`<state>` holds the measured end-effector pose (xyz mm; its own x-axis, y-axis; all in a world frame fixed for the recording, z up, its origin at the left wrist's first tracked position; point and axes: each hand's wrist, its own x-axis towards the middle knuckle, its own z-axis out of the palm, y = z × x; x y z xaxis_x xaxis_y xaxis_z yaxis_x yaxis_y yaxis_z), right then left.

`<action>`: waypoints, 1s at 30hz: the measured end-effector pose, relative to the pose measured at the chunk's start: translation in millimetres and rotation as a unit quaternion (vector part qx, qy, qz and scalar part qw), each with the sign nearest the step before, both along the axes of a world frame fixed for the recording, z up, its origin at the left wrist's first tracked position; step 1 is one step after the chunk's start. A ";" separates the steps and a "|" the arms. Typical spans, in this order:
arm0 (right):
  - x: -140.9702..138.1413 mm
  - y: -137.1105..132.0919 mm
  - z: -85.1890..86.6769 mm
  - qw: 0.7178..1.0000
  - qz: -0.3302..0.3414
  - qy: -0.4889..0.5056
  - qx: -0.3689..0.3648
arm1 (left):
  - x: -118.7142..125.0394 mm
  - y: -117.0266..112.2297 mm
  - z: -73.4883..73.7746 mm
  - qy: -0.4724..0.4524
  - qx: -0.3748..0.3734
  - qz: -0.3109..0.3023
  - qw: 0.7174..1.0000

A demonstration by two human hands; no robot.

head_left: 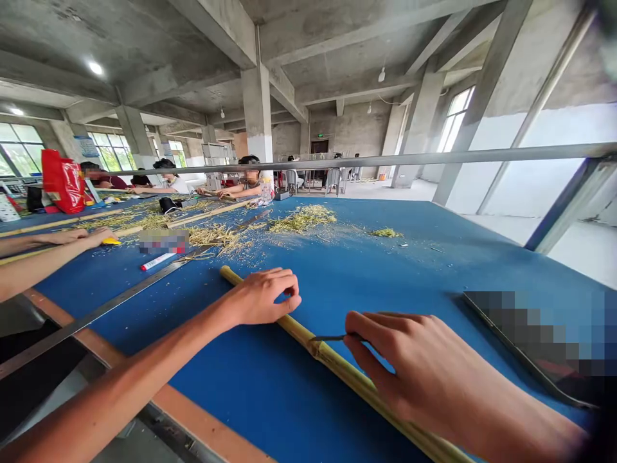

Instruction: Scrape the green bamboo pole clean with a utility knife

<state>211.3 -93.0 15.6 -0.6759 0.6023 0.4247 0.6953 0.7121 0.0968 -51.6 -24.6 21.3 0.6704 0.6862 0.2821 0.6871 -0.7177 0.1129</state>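
Observation:
A long yellow-green bamboo pole (301, 334) lies slantwise across the blue table, from beyond my left hand to the lower right edge. My left hand (265, 296) is over the far part of the pole, with fingers curled and thumb close to the forefinger; it seems to grip the pole, though its underside is hidden. In my right hand (405, 360) is a slim knife (330, 337), pinched between thumb and fingers. The dark tip meets the pole at a joint (315, 347). Most of the knife's handle is hidden by the hand.
A steel ruler (159, 275) crosses the table's left side, near a red-and-white marker (158, 261). Bamboo shavings (303, 220) are heaped farther back. A dark flat panel (525, 341), partly blurred, lies at right. Another person's hands (96, 238) are at left, by a yellow-handled tool (111, 242).

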 end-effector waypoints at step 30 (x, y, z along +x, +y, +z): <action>8.6 16.9 -12.2 0.992 -0.017 0.075 -0.101 | 5.0 33.3 -15.4 0.031 -0.025 -0.056 0.998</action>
